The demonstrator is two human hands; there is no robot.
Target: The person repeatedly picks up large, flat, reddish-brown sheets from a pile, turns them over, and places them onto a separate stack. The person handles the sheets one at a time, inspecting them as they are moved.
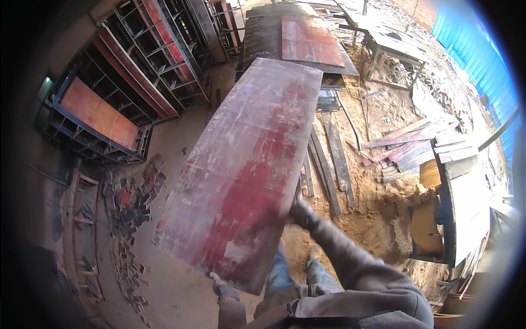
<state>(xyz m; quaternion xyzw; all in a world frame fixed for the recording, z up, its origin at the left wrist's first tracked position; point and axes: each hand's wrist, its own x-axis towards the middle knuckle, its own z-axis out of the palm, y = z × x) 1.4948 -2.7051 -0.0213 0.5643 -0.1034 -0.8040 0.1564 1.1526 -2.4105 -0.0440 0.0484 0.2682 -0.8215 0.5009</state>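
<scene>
A large worn plywood panel (pixel 249 159), faded grey and red, slants across the middle of the head view. My left hand (pixel 218 278) grips its near edge at the lower left, with the fingertips over the top face and the rest under the edge. On the right long edge, my right hand (pixel 299 210) holds the same panel; it is slightly blurred and its fingers are partly hidden. At its far end the panel overlaps a stack of boards (pixel 263 38), on which another reddish panel (pixel 312 41) lies.
Steel-framed panels (pixel 148 60) lean at the left, above scattered wood offcuts (pixel 129 208). Long strips (pixel 334 159) lie on sandy ground to the right, near a pile of cut boards (pixel 411 145). A bench-like machine (pixel 466 203) stands at the right, and a table (pixel 394 49) farther back.
</scene>
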